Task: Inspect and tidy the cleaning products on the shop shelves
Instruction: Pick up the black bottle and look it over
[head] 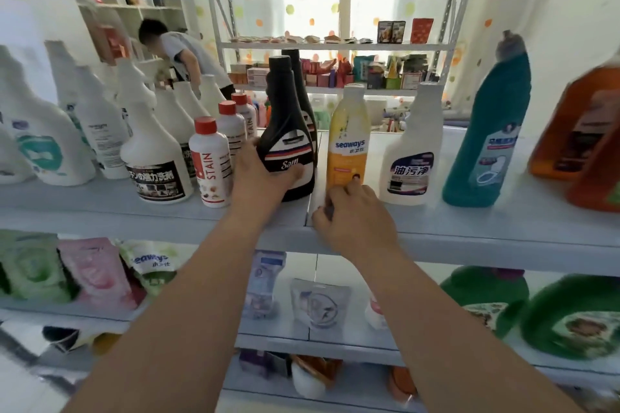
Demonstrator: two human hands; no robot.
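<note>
Gripping black bottle (288,131) low with left hand (261,174) — likely steadier for facing it; curling right hand (355,214) at yellow bottle (349,144) base — hold unclear.

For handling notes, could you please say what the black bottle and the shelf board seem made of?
Black bottle: likely plastic, glossy, with sheen on its moulded shoulder. Shelf board: probably painted metal, matt pale blue, with a seam between panels.

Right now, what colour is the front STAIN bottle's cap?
Red; the cap shows best in head view.
</note>
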